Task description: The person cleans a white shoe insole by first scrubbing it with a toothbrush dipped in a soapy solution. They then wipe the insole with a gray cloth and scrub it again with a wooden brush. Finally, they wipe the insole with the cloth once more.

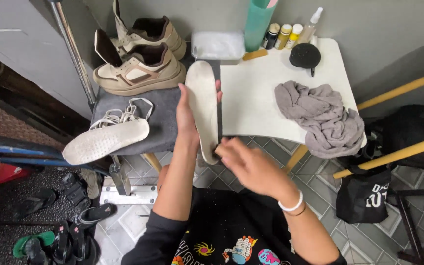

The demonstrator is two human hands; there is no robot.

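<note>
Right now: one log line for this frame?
left hand: holds white insole upright | right hand: at insole's lower end | second insole: on grey mat

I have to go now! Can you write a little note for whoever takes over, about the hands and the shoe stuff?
Left hand: holds the white insole upright by its back.
Right hand: at the insole's lower end, pressing something small and dark that I cannot make out.
Second insole lies beside the white laces on the grey mat.
Beige shoes sit behind, insoles and laces out.
Grey cloth, black brush, bottles on the white table.
</note>
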